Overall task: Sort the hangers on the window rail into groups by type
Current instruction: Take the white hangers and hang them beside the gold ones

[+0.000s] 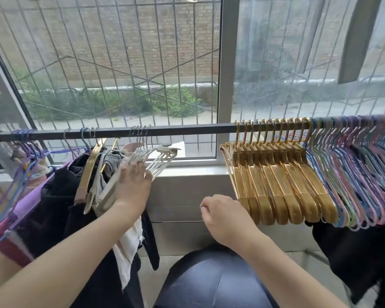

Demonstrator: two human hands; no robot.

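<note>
Mid-rail (pixel 187 130) bare | L hand (pixel 132 185) on white hangers (pixel 158 157) | R hand (pixel 223 217) curled, empty

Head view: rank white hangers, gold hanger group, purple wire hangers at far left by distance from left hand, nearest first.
From the left hand:
1. white hangers: its fingers touch them, just left of the rail's middle.
2. purple wire hangers: far left end of the rail, past the hung clothes.
3. gold hanger group: right of the window post, nearer the right hand.

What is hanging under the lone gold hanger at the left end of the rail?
Under the lone gold hanger hang dark and grey clothes, bunched against the white hangers that the left hand touches. How many garments there are, and which hanger carries each, is hidden in the folds.
</note>
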